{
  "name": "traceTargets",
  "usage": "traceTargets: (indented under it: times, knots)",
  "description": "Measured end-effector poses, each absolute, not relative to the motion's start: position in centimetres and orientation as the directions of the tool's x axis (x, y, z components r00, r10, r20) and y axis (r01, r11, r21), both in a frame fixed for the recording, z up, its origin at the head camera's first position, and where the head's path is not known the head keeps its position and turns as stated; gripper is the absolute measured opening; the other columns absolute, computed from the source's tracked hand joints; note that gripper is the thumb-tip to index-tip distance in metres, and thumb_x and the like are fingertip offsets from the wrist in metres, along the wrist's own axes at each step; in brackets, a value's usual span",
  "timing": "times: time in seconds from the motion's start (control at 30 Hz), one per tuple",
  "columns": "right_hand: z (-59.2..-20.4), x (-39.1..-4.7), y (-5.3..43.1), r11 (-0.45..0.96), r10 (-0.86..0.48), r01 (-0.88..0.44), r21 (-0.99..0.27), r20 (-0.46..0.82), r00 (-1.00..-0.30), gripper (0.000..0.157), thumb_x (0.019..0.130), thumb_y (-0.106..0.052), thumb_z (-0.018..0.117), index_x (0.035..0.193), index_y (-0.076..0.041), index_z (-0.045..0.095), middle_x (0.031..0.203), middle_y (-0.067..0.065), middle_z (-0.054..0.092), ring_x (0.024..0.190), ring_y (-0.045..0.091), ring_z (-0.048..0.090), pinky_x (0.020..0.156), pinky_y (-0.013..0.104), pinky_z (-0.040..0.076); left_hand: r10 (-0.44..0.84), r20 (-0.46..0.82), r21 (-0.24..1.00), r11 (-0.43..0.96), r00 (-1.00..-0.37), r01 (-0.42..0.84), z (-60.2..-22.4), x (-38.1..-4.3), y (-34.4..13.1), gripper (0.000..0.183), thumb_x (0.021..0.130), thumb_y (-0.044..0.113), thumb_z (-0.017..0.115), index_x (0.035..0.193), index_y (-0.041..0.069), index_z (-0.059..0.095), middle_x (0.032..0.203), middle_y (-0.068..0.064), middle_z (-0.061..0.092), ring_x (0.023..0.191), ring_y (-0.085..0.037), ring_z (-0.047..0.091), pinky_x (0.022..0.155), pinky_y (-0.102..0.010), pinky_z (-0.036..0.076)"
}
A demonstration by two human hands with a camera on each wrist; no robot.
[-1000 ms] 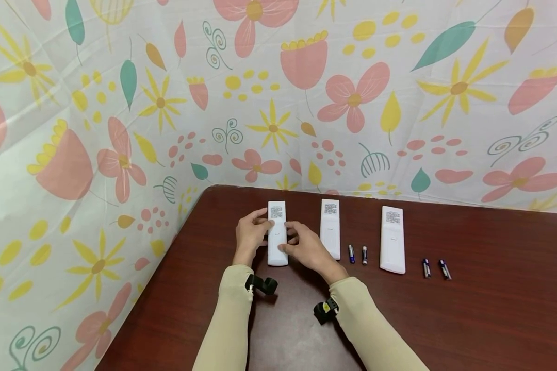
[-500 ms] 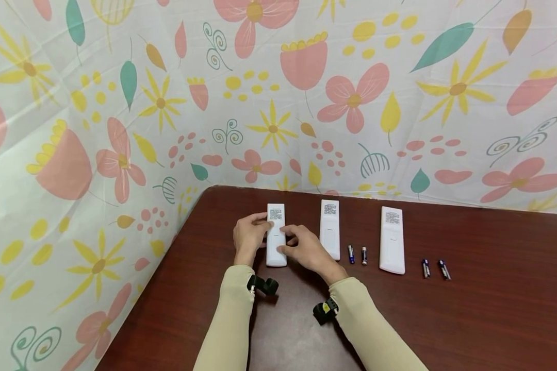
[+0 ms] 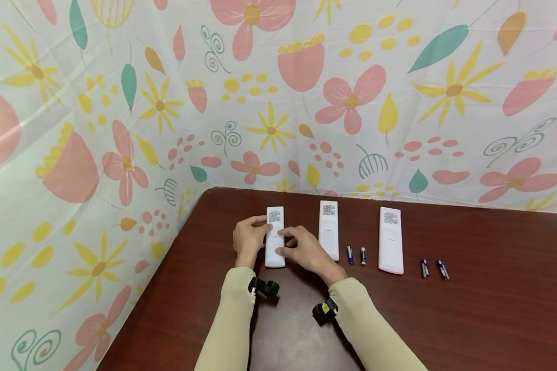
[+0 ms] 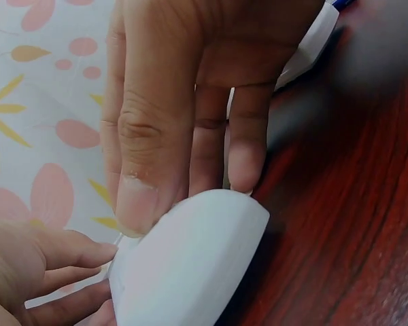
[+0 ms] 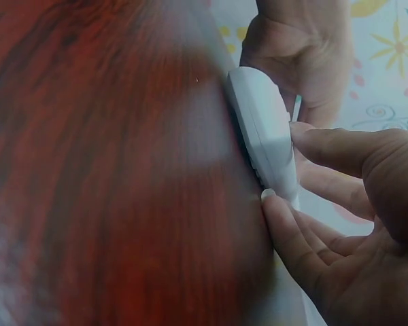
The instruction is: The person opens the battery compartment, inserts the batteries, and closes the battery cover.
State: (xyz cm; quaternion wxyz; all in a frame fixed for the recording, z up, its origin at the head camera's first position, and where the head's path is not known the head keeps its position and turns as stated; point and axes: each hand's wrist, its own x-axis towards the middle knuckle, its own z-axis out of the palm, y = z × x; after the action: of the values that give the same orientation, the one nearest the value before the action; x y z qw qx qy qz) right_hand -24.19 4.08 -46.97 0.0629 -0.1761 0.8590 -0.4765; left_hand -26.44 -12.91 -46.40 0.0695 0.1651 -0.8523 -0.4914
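A white remote control (image 3: 275, 257) lies back side up at the left of the table, its printed label towards the far end. My left hand (image 3: 249, 237) grips its left side, thumb on the back. From the right, my right hand (image 3: 308, 251) holds it, the thumb near the closer end and the index finger higher up at the edge. In the left wrist view, the remote's rounded near end (image 4: 190, 265) fills the lower middle. The right wrist view shows its side (image 5: 262, 129) between both hands, fingertips at its lower edge.
Two more white remotes lie to the right, a middle one (image 3: 329, 232) and a right one (image 3: 391, 242). A pair of batteries (image 3: 356, 255) lies beside the middle remote, and another pair (image 3: 435, 269) beside the right one. A flowered cloth (image 3: 269, 103) hangs behind the brown table (image 3: 492, 309).
The held remote's far end has shifted slightly towards me. My right index finger has moved a little nearer and further onto the remote. The other remotes and batteries stay put.
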Motion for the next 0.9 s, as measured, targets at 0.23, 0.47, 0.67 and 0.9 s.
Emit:
traceTargets:
  times: [0.23,0.47,0.67,0.9]
  knots:
    - [-46.9,-24.1,4.2,0.486,-0.362,-0.234,-0.842,0.05,-0.931,0.043,0.097,-0.014,0.082,0.137,-0.006,0.069,0.126,0.013,0.061,0.108,0.027,0.068,0.081,0.038,0.06,-0.352,-0.064,0.862,0.453,-0.934,-0.23,-46.1,-26.4,-12.7,0.027,0.095,0.025,0.083,0.122,0.022,0.083,0.107,-0.002,0.077,0.068,-0.017,0.069,0.059,-0.032,0.06]
    - [-46.7,-23.9,4.3,0.481,-0.371,-0.251,-0.84,0.064,-0.926,0.041,0.097,-0.012,0.08,0.136,-0.004,0.069,0.126,0.014,0.063,0.105,0.027,0.069,0.082,0.038,0.06,-0.364,-0.052,0.837,0.493,-0.93,-0.24,-45.8,-26.3,-12.6,0.031,0.096,0.03,0.081,0.125,0.02,0.081,0.103,0.001,0.078,0.078,-0.02,0.07,0.076,-0.044,0.058]
    - [-46.1,-23.5,5.2,0.469,-0.365,-0.235,-0.851,0.055,-0.929,0.042,0.099,-0.012,0.078,0.139,-0.002,0.067,0.126,0.015,0.064,0.105,0.027,0.07,0.082,0.04,0.06,-0.381,0.008,0.838,0.507,-0.924,-0.202,-45.0,-26.2,-12.2,0.034,0.097,0.031,0.079,0.128,0.02,0.08,0.103,0.002,0.078,0.089,-0.023,0.071,0.088,-0.052,0.054]
    - [-44.8,-23.3,6.7,0.468,-0.33,-0.193,-0.863,0.033,-0.944,0.048,0.101,-0.018,0.076,0.146,-0.005,0.063,0.133,0.015,0.063,0.097,0.025,0.071,0.077,0.041,0.061,-0.36,0.082,0.886,0.453,-0.929,-0.097,-42.6,-25.6,-11.0,0.04,0.097,0.03,0.078,0.137,0.024,0.075,0.108,0.002,0.079,0.099,-0.025,0.071,0.093,-0.055,0.052]
